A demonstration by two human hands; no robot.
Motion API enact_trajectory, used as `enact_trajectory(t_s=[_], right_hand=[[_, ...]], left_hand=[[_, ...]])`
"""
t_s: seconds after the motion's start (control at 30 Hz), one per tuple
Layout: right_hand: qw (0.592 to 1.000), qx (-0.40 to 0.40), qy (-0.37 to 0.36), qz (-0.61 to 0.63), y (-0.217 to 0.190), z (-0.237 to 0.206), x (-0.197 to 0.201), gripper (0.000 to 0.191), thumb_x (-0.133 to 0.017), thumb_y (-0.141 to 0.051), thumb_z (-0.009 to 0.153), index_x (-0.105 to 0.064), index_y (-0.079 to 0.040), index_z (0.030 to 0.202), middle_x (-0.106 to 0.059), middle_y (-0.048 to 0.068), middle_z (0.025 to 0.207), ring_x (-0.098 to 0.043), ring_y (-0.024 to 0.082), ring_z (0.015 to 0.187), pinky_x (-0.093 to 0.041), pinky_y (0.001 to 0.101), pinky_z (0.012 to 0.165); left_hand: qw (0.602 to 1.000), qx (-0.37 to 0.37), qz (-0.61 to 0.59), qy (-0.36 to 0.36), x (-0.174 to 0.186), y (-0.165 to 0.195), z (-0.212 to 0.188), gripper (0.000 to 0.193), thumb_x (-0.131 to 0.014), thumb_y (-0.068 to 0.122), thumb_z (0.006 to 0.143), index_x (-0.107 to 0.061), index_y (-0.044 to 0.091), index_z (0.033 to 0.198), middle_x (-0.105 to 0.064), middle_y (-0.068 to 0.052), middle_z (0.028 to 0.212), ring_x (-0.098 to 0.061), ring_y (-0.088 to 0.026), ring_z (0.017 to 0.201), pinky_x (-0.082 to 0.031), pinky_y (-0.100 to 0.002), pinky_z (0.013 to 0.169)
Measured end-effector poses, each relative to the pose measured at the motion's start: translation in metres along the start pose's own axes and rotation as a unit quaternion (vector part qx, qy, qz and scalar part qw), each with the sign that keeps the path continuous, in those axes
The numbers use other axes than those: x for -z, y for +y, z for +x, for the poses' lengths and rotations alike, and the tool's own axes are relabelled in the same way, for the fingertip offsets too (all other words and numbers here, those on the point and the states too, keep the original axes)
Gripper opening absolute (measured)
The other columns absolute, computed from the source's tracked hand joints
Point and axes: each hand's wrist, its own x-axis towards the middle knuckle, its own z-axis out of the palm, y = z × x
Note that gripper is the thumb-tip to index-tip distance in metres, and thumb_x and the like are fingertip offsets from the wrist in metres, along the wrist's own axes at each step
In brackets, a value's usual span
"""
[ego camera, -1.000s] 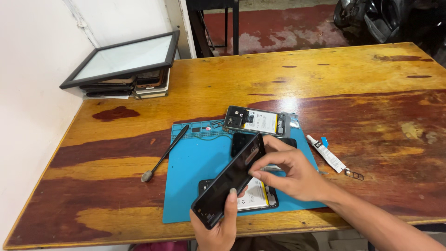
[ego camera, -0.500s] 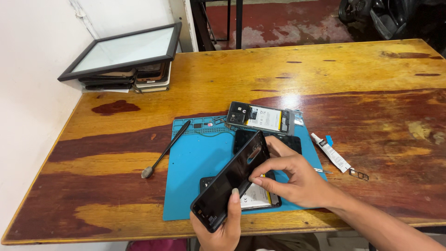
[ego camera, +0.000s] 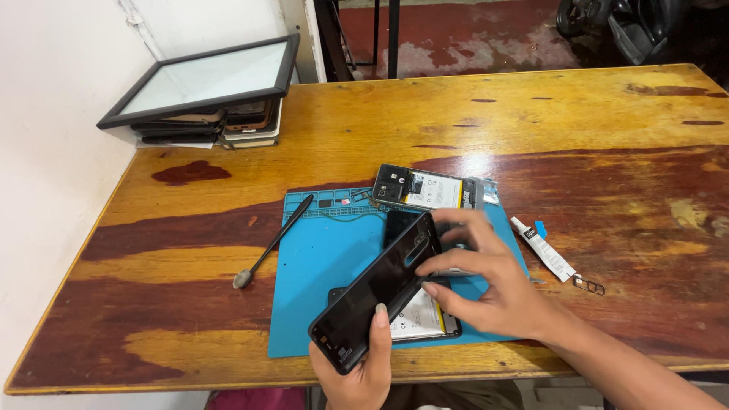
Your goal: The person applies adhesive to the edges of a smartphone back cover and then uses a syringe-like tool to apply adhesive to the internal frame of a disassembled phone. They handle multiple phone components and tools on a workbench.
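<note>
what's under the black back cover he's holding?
An opened phone with its battery showing lies on the blue mat beneath the back cover; its upper part is covered.

The table (ego camera: pixel 531 114) is varnished wood, glossy, its finish worn into dark red patches and yellow streaks. The blue mat (ego camera: pixel 326 266) near its front edge looks like matt rubber or silicone. The black phone back cover (ego camera: pixel 380 296) in the hands is smooth, shiny plastic or glass. The opened phone (ego camera: pixel 425 190) shows a paper-labelled battery. The glue tube (ego camera: pixel 543 248) is white plastic. The framed panel (ego camera: pixel 205 80) at the far left corner is glossy glass.
</note>
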Motion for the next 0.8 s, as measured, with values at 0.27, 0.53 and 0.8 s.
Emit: enact_trajectory(t_s=[0.27, 0.53, 0.8], right_hand=[[0.963, 0.162, 0.028, -0.212, -0.009, -0.009, 0.000, 0.027, -0.090, -0.026, 0.073, -0.080, -0.017, 0.096, -0.053, 0.015, 0.132, -0.043, 0.031, 0.121, -0.034, 0.0439, 0.101], [0.964, 0.169, 0.002, -0.206, -0.006, -0.010, -0.003, 0.027, -0.091, -0.026, 0.075, -0.079, -0.015, 0.096, -0.055, 0.012, 0.125, -0.047, 0.029, 0.118, -0.035, 0.0434, 0.098], [0.965, 0.170, 0.001, -0.202, -0.005, -0.010, -0.003, 0.025, -0.091, -0.023, 0.074, -0.079, -0.016, 0.095, -0.056, 0.010, 0.123, -0.047, 0.028, 0.114, -0.034, 0.0433, 0.096]], left_hand=[[1.000, -0.003, -0.006, 0.001, 0.000, -0.004, -0.003, 0.027, -0.073, 0.001, 0.091, -0.062, -0.007, 0.115, -0.073, -0.015, 0.100, -0.074, -0.016, 0.086, -0.059, -0.027, 0.072], [1.000, -0.015, -0.014, 0.011, 0.002, -0.024, -0.017, 0.043, -0.075, 0.000, 0.088, -0.049, -0.010, 0.121, -0.071, -0.024, 0.110, -0.077, -0.023, 0.096, -0.065, -0.031, 0.078], [0.994, -0.105, -0.007, 0.018, 0.000, -0.039, -0.022, 0.048, -0.076, -0.001, 0.089, -0.039, -0.009, 0.119, -0.071, -0.028, 0.107, -0.079, -0.025, 0.095, -0.064, -0.033, 0.077]])
